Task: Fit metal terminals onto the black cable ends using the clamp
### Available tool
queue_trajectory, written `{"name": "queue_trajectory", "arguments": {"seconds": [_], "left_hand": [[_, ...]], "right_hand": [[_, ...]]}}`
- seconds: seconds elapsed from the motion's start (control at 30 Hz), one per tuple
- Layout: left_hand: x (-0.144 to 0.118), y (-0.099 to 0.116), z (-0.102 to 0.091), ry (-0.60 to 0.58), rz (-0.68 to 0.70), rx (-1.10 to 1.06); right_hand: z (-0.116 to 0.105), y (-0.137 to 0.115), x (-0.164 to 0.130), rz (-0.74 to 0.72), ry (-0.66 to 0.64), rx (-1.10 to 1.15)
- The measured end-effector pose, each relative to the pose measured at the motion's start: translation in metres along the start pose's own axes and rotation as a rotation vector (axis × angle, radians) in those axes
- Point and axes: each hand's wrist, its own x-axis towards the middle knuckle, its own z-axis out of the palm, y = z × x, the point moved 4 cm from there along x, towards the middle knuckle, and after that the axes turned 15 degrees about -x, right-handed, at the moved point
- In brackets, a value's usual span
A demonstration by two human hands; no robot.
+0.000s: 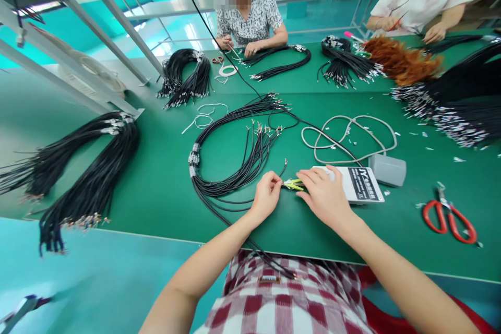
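My left hand point(268, 191) is closed in a pinch on the end of a black cable point(239, 208). Directly to its right, the tip of small yellow-green pliers point(294, 184) meets the pinched fingertips. My right hand point(326, 195) is around the pliers' handles, thumb below and fingers above; the palm side is hidden. Under and behind that hand lies a white box point(348, 180) with a dark printed label. A curved bundle of black cables point(219, 185), taped at its left bend, spreads behind my left hand with bare wire ends.
Red-handled scissors point(450, 219) lie to the right. A grey block point(387, 169) with a looped grey cord point(354, 117) sits behind the box. More cable bundles point(94, 167) lie left, and others point(465, 94) right. Two people point(250, 15) work across the green table point(156, 188).
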Motion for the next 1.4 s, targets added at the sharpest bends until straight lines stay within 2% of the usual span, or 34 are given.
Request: {"name": "queue_trajectory", "arguments": {"seconds": [0.13,0.23,0.33,0.43,0.53,0.63,0.73,0.8,0.87,0.9,0.93,0.97,1.07,1.1,1.13,1.17,1.2,1.27,1.33,1.4], "left_hand": [[0.000,0.000,0.000,-0.013,-0.013,0.003],[0.001,0.002,-0.001,-0.008,-0.011,0.037],[-0.001,0.006,-0.004,0.012,0.045,0.118],[-0.007,0.010,-0.010,0.047,0.090,0.157],[-0.007,0.012,-0.022,0.067,0.037,0.032],[0.020,0.020,-0.046,0.144,0.022,-0.206],[0.070,0.034,-0.088,0.393,0.131,-0.379],[0.095,0.042,-0.112,0.554,0.133,-0.330],[0.095,0.056,-0.122,0.601,0.230,-0.052],[0.085,0.064,-0.118,0.534,0.304,0.111],[0.069,0.070,-0.108,0.389,0.382,0.259],[0.047,0.073,-0.092,0.170,0.434,0.364],[-0.046,0.061,-0.031,-0.817,0.345,0.481],[-0.075,0.056,-0.019,-1.028,0.327,0.552],[-0.096,0.050,-0.011,-1.122,0.308,0.646],[-0.110,0.046,-0.005,-1.172,0.291,0.706],[-0.117,0.043,-0.003,-1.172,0.267,0.732],[-0.114,0.041,-0.001,-1.107,0.176,0.619],[-0.098,0.044,-0.004,-0.954,0.048,0.388],[-0.080,0.048,-0.008,-0.737,-0.067,0.206]], "right_hand": [[-0.013,0.019,-0.054,0.268,0.275,0.082],[-0.006,0.018,-0.086,0.339,0.277,0.094],[0.004,0.015,-0.096,0.351,0.308,0.029],[0.008,0.017,-0.094,0.331,0.345,-0.034],[0.007,0.019,-0.093,0.327,0.364,0.003],[0.005,0.011,-0.098,0.322,0.386,0.110],[0.006,-0.005,-0.104,0.244,0.366,0.225],[0.011,-0.014,-0.107,0.177,0.322,0.298],[0.016,-0.018,-0.108,0.143,0.291,0.364],[0.018,-0.019,-0.108,0.141,0.283,0.389],[0.020,-0.018,-0.108,0.145,0.276,0.408],[0.022,-0.018,-0.108,0.148,0.270,0.422],[0.024,-0.018,-0.106,0.139,0.251,0.449],[0.024,-0.018,-0.105,0.135,0.243,0.459],[0.024,-0.017,-0.105,0.134,0.235,0.468],[0.024,-0.017,-0.105,0.136,0.229,0.479],[0.024,-0.016,-0.104,0.141,0.223,0.491],[0.023,-0.015,-0.104,0.164,0.219,0.524],[0.021,-0.015,-0.103,0.209,0.207,0.596],[0.019,-0.017,-0.100,0.287,0.163,0.718]]}}
